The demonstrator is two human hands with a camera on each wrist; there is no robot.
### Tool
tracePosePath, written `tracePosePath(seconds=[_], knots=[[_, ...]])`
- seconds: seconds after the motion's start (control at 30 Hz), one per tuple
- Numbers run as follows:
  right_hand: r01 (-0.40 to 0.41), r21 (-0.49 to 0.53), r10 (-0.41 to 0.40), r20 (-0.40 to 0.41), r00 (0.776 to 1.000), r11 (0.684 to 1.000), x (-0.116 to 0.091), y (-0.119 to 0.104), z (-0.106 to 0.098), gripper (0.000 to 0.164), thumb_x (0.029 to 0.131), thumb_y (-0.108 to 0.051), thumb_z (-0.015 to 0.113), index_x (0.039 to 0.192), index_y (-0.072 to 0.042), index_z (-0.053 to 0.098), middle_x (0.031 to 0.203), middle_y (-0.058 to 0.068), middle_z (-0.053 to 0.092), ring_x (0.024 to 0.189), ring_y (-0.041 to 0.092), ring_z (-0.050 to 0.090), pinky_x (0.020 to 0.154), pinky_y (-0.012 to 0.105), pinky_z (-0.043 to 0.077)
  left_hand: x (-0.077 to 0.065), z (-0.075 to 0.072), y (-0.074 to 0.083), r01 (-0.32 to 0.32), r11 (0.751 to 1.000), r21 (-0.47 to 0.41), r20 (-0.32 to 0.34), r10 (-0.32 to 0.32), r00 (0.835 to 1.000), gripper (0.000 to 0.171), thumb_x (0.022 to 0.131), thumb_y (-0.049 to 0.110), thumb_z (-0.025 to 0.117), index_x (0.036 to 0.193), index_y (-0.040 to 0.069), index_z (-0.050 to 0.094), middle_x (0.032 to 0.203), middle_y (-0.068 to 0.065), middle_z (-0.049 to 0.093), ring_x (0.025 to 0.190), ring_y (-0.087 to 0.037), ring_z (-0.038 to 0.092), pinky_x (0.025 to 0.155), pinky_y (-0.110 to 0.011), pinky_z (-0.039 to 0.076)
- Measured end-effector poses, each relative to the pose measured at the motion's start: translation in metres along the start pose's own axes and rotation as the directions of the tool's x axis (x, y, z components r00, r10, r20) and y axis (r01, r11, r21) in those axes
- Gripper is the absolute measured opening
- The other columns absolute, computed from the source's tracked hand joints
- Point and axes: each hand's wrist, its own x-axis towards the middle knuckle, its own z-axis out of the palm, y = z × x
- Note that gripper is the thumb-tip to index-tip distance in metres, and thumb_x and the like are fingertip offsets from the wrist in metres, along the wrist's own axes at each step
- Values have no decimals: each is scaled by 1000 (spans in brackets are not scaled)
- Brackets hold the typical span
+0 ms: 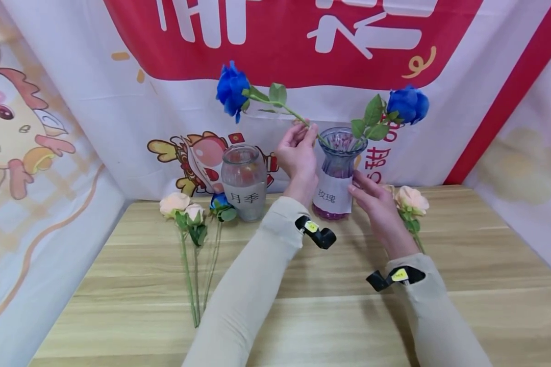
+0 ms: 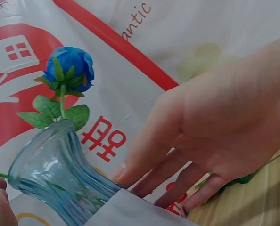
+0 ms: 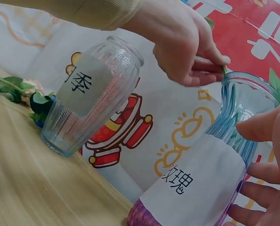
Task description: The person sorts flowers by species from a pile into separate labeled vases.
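Observation:
My left hand (image 1: 300,158) pinches the green stem of a blue rose (image 1: 232,90) close to the rim of a flared glass vase (image 1: 340,165). That bloom leans out to the left, and the stem's lower end goes in at the vase mouth. A second blue rose (image 1: 408,104) stands in the same vase, tilting right. The vase is bluish at the top, purple at its base, with a white paper label (image 3: 196,183) round its middle. Against its right side my right hand (image 1: 381,211) rests with extended fingers; in the right wrist view its thumb (image 3: 260,126) lies by the neck.
Left of the vase stands a clear ribbed vase (image 1: 243,176) with a white label. Beside it lie peach flowers (image 1: 174,204) and a blue flower (image 1: 219,203) on the wooden table (image 1: 321,316). Another peach flower (image 1: 412,200) lies behind my right wrist. A printed cloth backdrop (image 1: 179,102) hangs behind.

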Motion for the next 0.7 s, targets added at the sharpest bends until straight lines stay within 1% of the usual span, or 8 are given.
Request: tracePosePath(seconds=[0.07,0.13,0.2,0.27,0.47,0.6,0.7], knots=[[1,5,-1,-1,1000,1000,0,0,0,68,110,-29,59,169,-21,26,178,1,24,166,22,22,137,46,21,0,3,-3,-8,999,33,-23,8,1000,17,84,3,88,99,10,83,81,3,76,77,-5,70,76,-19,62],[6,11,-6,-2,1000,1000,0,-1,0,68,110,-27,59,169,-20,26,178,2,25,166,22,23,137,47,21,0,5,-6,-24,998,60,-38,26,999,15,83,2,89,95,9,82,77,5,73,74,-4,67,72,-16,58],[9,13,-9,-5,1000,1000,-1,-1,0,67,110,-27,58,169,-19,26,178,2,26,165,22,24,137,47,21,0,7,-7,-41,995,91,-36,45,998,12,84,4,89,92,7,81,77,6,72,73,-3,65,69,-15,56],[9,14,-9,-3,1000,1000,-1,-1,1,67,110,-26,58,169,-19,26,177,2,26,165,22,25,137,47,21,0,6,-8,-45,991,124,-32,49,998,9,85,6,89,90,7,81,79,5,72,74,-4,64,68,-15,54],[15,11,-15,0,1000,1000,0,-1,3,66,110,-26,58,168,-18,28,177,3,28,164,23,26,137,47,23,-1,5,-10,-16,973,229,-21,21,1000,7,89,14,87,95,11,84,91,-1,78,81,-7,67,72,-18,56],[26,13,-26,-4,1000,1000,0,1,4,67,109,-25,59,168,-16,28,177,6,28,165,24,26,137,47,23,-2,6,-10,-7,965,261,-29,15,999,12,91,17,86,103,14,85,100,-2,82,89,-9,72,80,-22,60],[26,2,-26,-9,1000,1000,1,1,3,68,109,-26,58,169,-16,27,177,6,27,165,24,24,137,47,22,-4,8,-11,13,967,256,-41,-2,999,18,93,20,84,111,17,85,104,1,82,93,-7,72,85,-23,61]])
